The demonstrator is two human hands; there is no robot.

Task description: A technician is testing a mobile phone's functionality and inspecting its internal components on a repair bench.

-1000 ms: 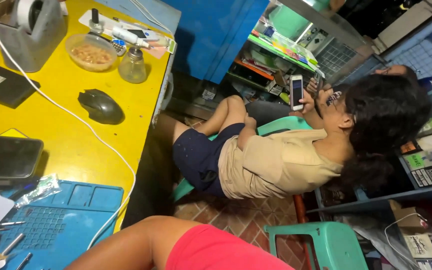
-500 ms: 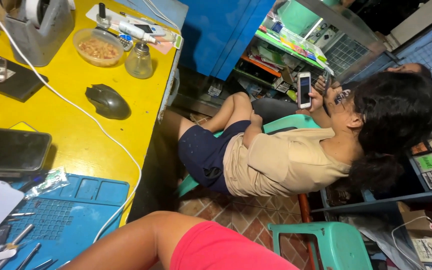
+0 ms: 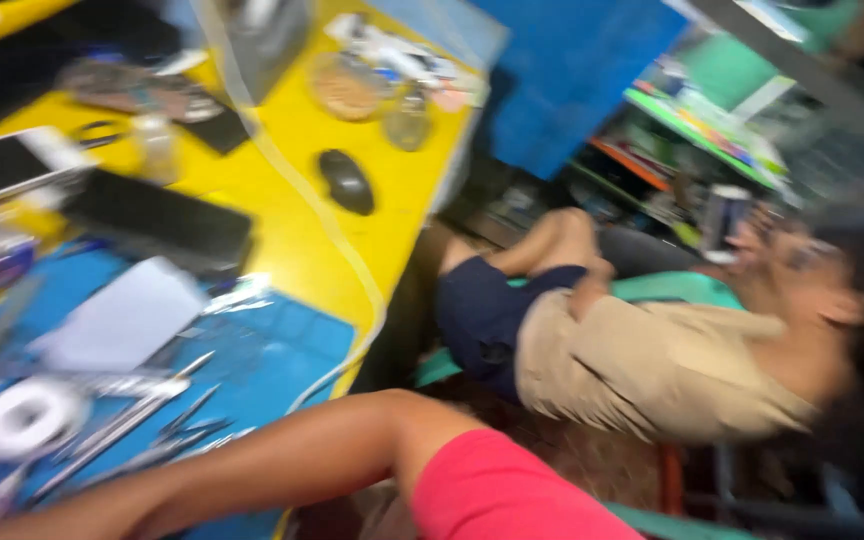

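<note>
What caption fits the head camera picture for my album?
Blurred view of a yellow table with a computer mouse, a blue mat and tools.

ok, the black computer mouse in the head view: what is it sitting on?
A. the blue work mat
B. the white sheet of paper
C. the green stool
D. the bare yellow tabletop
D: the black computer mouse lies on the yellow tabletop, beside the white cable and well beyond the blue work mat; neither hand is in view near it.
</note>
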